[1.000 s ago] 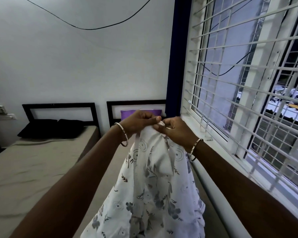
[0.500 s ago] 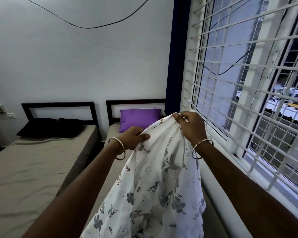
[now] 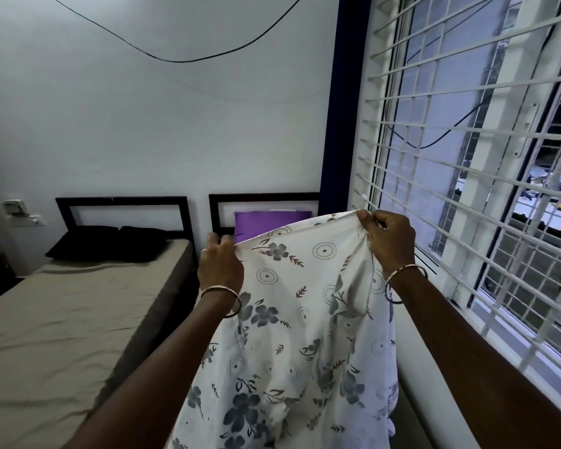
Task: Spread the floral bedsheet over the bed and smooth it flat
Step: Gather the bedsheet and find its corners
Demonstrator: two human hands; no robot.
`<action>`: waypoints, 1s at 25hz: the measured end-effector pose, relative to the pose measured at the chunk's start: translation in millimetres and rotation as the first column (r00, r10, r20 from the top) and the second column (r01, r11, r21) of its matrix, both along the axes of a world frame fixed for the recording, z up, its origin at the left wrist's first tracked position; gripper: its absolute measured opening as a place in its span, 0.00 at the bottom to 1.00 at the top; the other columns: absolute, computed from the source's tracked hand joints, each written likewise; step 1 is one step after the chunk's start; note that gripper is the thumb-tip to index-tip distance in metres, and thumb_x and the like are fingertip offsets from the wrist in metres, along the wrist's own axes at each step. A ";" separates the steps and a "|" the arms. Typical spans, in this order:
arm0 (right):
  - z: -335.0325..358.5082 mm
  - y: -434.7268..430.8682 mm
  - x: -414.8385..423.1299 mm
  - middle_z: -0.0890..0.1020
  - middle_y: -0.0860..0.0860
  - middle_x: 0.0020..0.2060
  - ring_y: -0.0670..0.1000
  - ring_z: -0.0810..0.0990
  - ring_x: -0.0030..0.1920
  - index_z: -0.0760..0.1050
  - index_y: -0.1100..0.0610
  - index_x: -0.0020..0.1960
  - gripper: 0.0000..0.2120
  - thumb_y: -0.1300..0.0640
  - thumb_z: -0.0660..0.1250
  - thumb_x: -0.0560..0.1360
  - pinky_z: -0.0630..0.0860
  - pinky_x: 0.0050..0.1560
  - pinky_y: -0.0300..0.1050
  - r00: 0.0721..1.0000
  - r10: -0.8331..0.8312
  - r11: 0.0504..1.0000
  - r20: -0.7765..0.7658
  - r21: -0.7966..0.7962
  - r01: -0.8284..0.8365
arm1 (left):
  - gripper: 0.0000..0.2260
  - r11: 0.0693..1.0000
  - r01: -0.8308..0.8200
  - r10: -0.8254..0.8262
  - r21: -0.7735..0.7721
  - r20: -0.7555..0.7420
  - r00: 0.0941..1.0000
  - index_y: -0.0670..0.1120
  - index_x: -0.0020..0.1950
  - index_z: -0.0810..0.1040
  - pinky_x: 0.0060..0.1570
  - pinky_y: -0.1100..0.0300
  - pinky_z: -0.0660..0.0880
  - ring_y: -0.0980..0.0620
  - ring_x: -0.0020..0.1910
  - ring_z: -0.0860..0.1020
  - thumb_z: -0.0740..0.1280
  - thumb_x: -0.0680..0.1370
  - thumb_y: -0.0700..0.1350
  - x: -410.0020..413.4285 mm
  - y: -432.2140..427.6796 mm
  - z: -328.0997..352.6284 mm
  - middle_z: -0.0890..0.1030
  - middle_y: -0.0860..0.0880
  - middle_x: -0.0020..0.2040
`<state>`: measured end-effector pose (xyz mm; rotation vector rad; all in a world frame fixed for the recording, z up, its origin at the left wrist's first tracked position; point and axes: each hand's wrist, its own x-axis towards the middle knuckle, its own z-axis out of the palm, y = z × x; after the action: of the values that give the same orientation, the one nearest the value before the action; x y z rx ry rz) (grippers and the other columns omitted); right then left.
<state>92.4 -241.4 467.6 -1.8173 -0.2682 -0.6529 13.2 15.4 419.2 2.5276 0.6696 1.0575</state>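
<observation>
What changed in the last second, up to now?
The left hand slid left and the right hand right along the top edge of the floral bedsheet, stretching it between them and uncovering the purple pillow. Unchanged: both hands pinch the edge; the sheet hangs unspread.

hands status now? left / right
Left hand: closed, pinching the top edge of the floral bedsheet.
Right hand: closed, gripping the same edge.

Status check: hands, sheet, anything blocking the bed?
Both up: left hand, right hand pinch top edge of sheet. Sheet hangs bunched, not spread. Beyond it, purple pillow.
</observation>
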 end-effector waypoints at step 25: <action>-5.8 41.0 -55.9 0.64 0.48 0.26 0.46 0.61 0.26 0.70 0.57 0.33 0.19 0.46 0.72 0.73 0.55 0.28 0.43 0.699 0.625 0.713 -0.347 -0.111 -0.693 | 0.10 0.392 0.742 -0.864 -0.544 0.059 0.500 0.39 0.48 0.83 0.41 0.62 0.75 0.54 0.39 0.79 0.72 0.75 0.46 -8.4 -33.8 69.0 0.82 0.45 0.40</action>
<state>36.4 -200.3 461.8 -1.8303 -0.7942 0.1733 4.8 -18.4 488.1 2.0340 -0.2918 0.1527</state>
